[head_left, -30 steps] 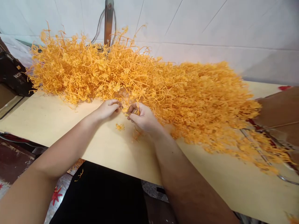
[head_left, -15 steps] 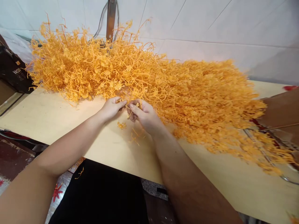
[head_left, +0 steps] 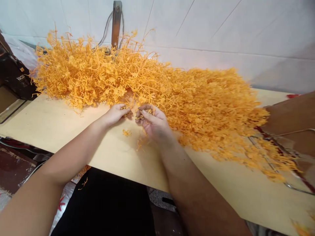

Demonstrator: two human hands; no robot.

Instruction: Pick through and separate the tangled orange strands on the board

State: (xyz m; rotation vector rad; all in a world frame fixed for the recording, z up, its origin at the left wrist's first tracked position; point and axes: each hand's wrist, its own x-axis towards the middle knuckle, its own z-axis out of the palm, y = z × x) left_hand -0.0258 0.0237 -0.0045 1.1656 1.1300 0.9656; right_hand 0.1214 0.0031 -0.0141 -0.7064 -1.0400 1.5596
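Observation:
A long heap of orange, thin-stemmed plastic-looking sprigs lies across the pale table. At its front edge my left hand is closed, thumb against fingers, on a small orange piece. Just to the right, my right hand pinches several thin orange pieces between thumb and curled fingers. A narrow gap parts the two hands. Below them a loose orange piece rests on the table, with thin blurred strands beside it.
At the left edge stands a black box with white lettering. A brown upright bar rises behind the heap near the tiled wall. Brown cardboard and a metal wire frame are at the right. An orange scrap lies on black clothing.
The hands have moved slightly apart, and my right hand has turned so more of its palm shows. The view has shifted a little, moving the heap's right end leftward.

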